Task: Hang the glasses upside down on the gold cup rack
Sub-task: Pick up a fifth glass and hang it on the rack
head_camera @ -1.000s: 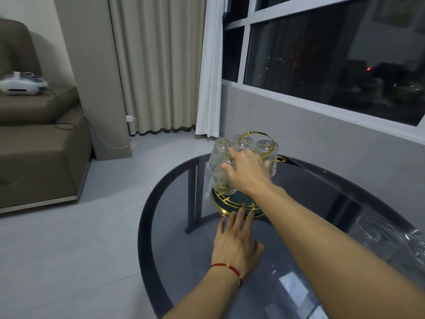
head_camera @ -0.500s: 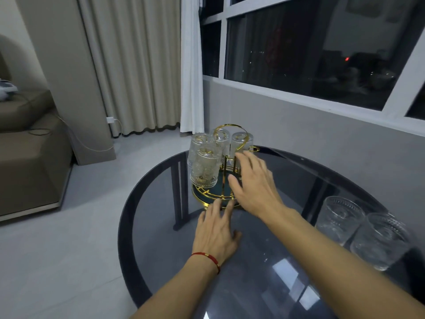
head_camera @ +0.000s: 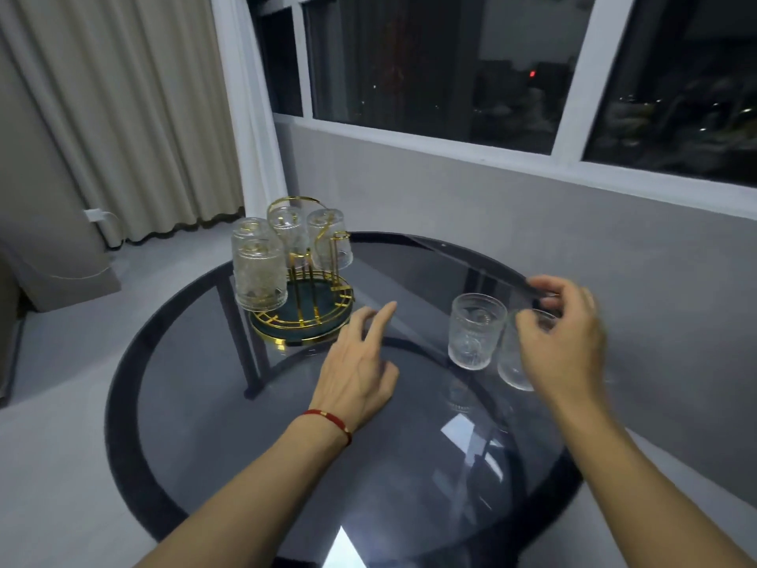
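Observation:
The gold cup rack (head_camera: 302, 321) with a dark green base stands at the far left of the round glass table (head_camera: 229, 436). Several clear textured glasses hang upside down on it, the nearest one (head_camera: 259, 275) at its front left. Two more glasses stand upright on the table at the right: one (head_camera: 475, 330) in plain sight, the other (head_camera: 514, 358) partly hidden behind my right hand (head_camera: 563, 342). That hand hovers over the hidden glass with fingers spread and curled, holding nothing. My left hand (head_camera: 359, 371), a red bracelet on its wrist, lies flat on the table just in front of the rack.
A grey wall with a window ledge (head_camera: 532, 157) runs close behind the table. Beige curtains (head_camera: 135, 116) hang at the left, and a sofa edge (head_camera: 12, 305) shows at the far left. The table's dark metal legs (head_camera: 241, 338) show through the glass.
My right hand has left the rack and swung right to the two upright glasses. The left hand stayed flat on the table. The view has turned to the right.

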A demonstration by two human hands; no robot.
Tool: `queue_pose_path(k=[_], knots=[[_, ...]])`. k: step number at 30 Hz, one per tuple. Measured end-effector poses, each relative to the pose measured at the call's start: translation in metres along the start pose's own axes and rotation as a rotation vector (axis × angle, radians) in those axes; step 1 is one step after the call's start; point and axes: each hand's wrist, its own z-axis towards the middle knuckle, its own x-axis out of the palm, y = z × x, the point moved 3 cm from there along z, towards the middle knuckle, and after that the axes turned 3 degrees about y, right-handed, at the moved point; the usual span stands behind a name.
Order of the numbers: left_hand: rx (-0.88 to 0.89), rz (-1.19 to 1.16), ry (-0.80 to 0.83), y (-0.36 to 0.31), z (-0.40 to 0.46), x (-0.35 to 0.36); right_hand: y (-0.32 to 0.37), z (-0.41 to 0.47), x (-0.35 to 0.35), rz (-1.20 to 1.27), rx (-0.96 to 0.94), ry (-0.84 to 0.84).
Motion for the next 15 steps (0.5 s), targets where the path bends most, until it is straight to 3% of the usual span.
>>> queue_pose_path(k=[3, 6, 7, 9, 15], knots=[[0.055, -0.099, 0.04, -0.021, -0.001, 0.01, -0.052, 0.006, -0.015, -0.077, 0.303, -0.043], [0.098, -0.131, 0.104, -0.032, -0.006, 0.019, -0.095, -0.001, -0.004, 0.03, 0.591, 0.272], [0.104, -0.136, 0.113, -0.032, -0.007, 0.02, -0.102, -0.002, 0.003, 0.049, 0.604, 0.399], [0.106, -0.15, 0.129, -0.036, -0.01, 0.025, -0.114, -0.002, 0.006, 0.059, 0.575, 0.482], [0.035, -0.315, 0.103, -0.048, -0.012, 0.022, -0.102, -0.003, -0.005, 0.016, 0.405, 0.295]])
